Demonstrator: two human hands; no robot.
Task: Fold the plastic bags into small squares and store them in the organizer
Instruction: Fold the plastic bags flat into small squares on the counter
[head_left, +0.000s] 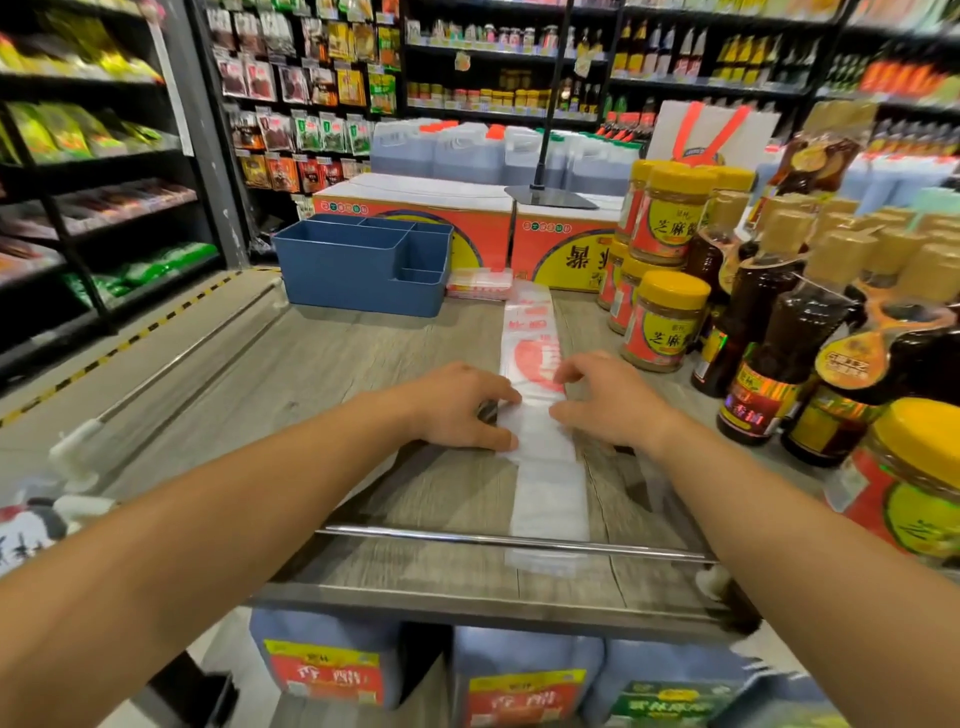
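We start at the far left of the worktop (322, 374), where the blue organizer (363, 270) stands well beyond our left hand (462, 405), its compartments open to the top and, as far as we can see, with nothing inside. Just to its right lies a small pile of bags (480, 283), waiting.

Our left hand lies on the left edge of the plastic bag (540, 395), which is already folded into one long narrow strip. The fingers bend a little and press the film down; the thumb side touches the strip nearer to us. We would not call it a real pinch, but the fingertips are partly hidden, so we cannot be sure.

The strip runs between both hands, from the metal rail (509, 540) at the near edge away toward the pile of bags. Its red print is beyond the hands, and the plain white part is on our side of them.

Our right hand (608, 405) rests on the right edge of the strip, fingers loosely curved, pressing and holding nothing closed.

To do this step well, we think both hands should flatten the strip first and push the air out. Then we fold one end over in equal parts, keeping the edges in line, so a small square results.

On the right of this hand stand jars (665, 322) and dark bottles (758, 332), near enough that a wide elbow movement could knock them.
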